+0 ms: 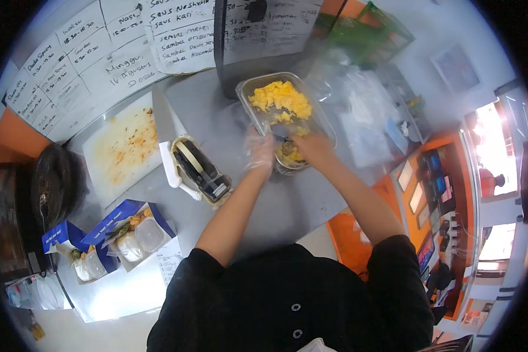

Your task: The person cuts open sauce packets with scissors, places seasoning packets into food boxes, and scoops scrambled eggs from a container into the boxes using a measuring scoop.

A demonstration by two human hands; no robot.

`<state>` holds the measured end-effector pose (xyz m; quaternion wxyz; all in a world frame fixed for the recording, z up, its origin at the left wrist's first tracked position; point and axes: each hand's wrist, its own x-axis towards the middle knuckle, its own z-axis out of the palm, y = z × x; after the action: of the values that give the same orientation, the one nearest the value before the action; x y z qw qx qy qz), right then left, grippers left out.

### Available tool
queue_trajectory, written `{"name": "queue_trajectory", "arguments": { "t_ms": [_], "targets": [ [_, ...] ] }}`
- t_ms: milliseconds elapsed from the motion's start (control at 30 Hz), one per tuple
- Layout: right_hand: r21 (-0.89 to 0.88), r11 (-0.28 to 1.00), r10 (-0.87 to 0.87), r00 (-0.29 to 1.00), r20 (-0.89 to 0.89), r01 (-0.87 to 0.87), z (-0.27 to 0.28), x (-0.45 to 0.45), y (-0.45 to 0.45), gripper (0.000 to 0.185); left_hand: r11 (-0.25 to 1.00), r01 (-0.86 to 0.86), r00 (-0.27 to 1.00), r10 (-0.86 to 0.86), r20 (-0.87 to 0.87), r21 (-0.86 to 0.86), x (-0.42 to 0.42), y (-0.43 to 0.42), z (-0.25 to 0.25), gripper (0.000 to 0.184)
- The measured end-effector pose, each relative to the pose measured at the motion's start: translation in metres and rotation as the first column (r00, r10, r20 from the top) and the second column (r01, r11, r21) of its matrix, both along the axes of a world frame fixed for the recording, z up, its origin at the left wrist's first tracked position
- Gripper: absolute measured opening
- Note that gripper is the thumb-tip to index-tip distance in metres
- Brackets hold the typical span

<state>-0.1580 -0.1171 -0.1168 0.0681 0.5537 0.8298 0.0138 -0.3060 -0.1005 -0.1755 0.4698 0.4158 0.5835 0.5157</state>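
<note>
Clear tub (242, 94) on table (296, 202), yellow food (281, 98) inside. Left hand (259, 148) (gloved, blurry) at tub's left side, right hand (312, 148) down inside; can't tell whether either's fingers grip. Tub probably light, flexy, slick: hold by rim. Food likely soft, crumbly: cup gently.

Bright overall. Daylight blows out the windows (501, 135) on your right; white glare washes across the worktop (120, 298) at lower left. Your right hand (314, 151) looks blurred. Haze softens the green basket (374, 36). Fisheye curves straight edges; black vignette swallows the corners. Your black shirt (249, 296) shows little detail.
</note>
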Motion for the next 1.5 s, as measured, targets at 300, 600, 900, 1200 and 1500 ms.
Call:
{"name": "queue_trajectory", "arguments": {
  "t_ms": [300, 600, 900, 1200, 1500],
  "targets": [
    [-0.117, 0.981, -0.16, 0.986, -0.037, 0.154, -0.014, -0.003, 0.001, 0.033, 0.997, -0.013, 0.996, 0.019, 0.087, -0.074, 0.012, 0.027, -0.033, 0.052],
    [-0.108, 0.884, -0.459, 0.799, -0.388, 0.456, -0.045, -0.041, 0.042, 0.053, 0.967, 0.164, 0.982, -0.179, -0.066, -0.194, 0.002, 0.021, -0.01, 0.054],
    [-0.174, 0.855, -0.517, 0.825, -0.227, 0.488, -0.107, -0.026, 0.12, 0.045, 0.922, 0.322, 0.828, -0.385, -0.408, -0.216, -0.004, 0.021, -0.004, 0.041],
    [-0.194, 0.952, -0.273, 0.943, -0.19, 0.236, -0.002, -0.015, 0.033, 0.048, 0.998, -0.023, 0.976, 0.035, 0.214, -0.057, 0.006, 0.011, 0.017, 0.05],
    [-0.201, 0.97, -0.148, 0.987, -0.06, 0.133, -0.008, -0.006, 0.021, 0.042, 0.99, 0.024, 0.939, 0.027, 0.344, -0.142, 0.008, 0.013, -0.004, 0.044]
  ]
}}
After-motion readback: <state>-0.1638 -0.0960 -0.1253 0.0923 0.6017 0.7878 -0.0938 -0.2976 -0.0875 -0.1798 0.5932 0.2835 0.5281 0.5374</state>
